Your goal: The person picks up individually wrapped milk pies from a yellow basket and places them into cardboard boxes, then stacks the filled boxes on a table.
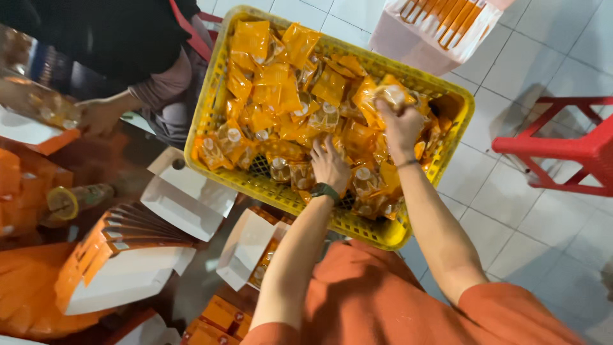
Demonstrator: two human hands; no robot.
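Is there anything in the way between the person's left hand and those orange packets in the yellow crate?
Nothing visible. The left hand is already down among the orange packets inside the yellow crate, fingers spread on them. The right hand is above the pile, shut on one packet.

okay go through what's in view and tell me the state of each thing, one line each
Yellow crate: tilted, nearly full of packets.
Orange packets: sealed, piled loosely.
Right hand: raised, gripping one packet.
Left hand: flat on the pile.
White box: open, lid up.
Red stool: upright.
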